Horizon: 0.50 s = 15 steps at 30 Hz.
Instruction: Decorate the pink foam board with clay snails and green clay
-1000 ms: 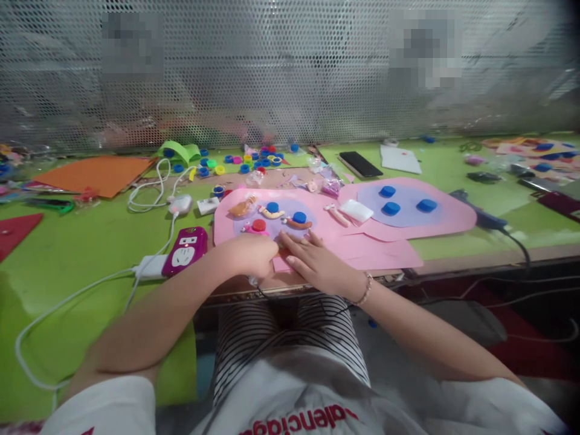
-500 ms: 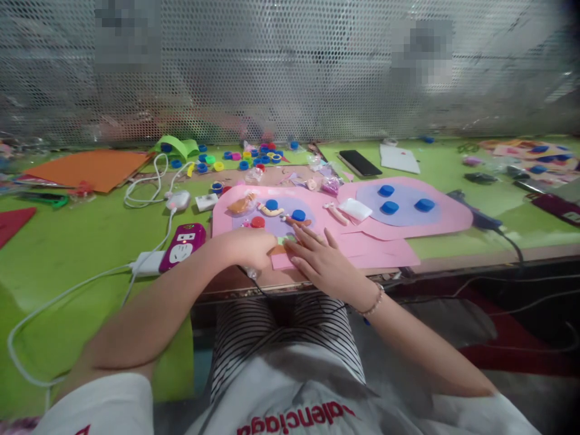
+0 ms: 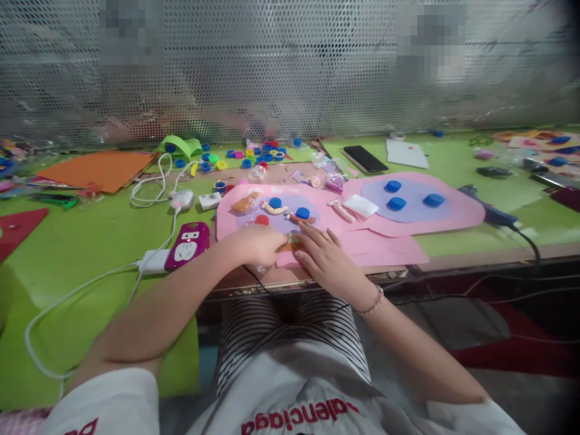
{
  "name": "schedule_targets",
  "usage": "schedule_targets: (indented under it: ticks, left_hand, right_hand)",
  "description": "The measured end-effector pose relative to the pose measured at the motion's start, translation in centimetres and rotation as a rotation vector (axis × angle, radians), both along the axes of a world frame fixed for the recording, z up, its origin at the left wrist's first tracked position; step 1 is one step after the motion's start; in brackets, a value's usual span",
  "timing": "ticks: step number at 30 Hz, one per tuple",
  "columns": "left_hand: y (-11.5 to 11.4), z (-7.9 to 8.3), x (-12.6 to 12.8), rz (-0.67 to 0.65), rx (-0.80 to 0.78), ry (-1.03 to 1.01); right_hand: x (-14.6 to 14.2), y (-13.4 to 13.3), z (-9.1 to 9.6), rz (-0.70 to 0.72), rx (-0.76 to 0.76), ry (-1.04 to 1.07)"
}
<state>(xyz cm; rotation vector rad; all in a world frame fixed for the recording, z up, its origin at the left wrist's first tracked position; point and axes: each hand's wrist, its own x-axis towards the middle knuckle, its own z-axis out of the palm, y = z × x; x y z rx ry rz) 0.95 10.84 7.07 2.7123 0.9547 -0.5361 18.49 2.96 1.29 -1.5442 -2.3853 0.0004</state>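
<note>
My left hand (image 3: 256,244) is curled closed at the near edge of a pink foam sheet (image 3: 326,220); what it grips is hidden, and a thin dark cord runs down from it. My right hand (image 3: 324,257) lies beside it with fingers stretched out flat, pressing on a small orange and green piece (image 3: 290,243) on the sheet. On the sheet's purple oval sit blue caps (image 3: 275,203), a red cap (image 3: 261,220) and small figure pieces.
A second pink sheet (image 3: 462,208) with three blue caps lies to the right, a blue tool with a cord (image 3: 496,215) beyond it. A magenta power strip (image 3: 187,244) with white cable, an orange sheet (image 3: 97,169), loose coloured caps (image 3: 254,158) and a phone (image 3: 365,158) lie around. Perforated metal screen behind.
Both hands shifted slightly right and forward on the pink sheet; the right fingers now cover the small orange-green piece more closely. The view moved a little.
</note>
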Motion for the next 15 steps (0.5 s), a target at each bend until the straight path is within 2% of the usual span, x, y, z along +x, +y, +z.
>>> schedule_targets:
  ticks: [4,10,15]
  left_hand:
    - [-0.4,-0.1,0.2,-0.002,0.026,0.022]
    - [-0.7,-0.2,0.4,-0.002,0.076,0.027]
    - [0.5,-0.1,-0.4,0.029,-0.085,0.034]
  right_hand:
    - [0.1,0.1,0.0,-0.015,-0.005,0.052]
    - [0.0,0.0,0.0,-0.001,0.001,0.022]
    - [-0.1,-0.2,-0.1,-0.054,0.024,0.011]
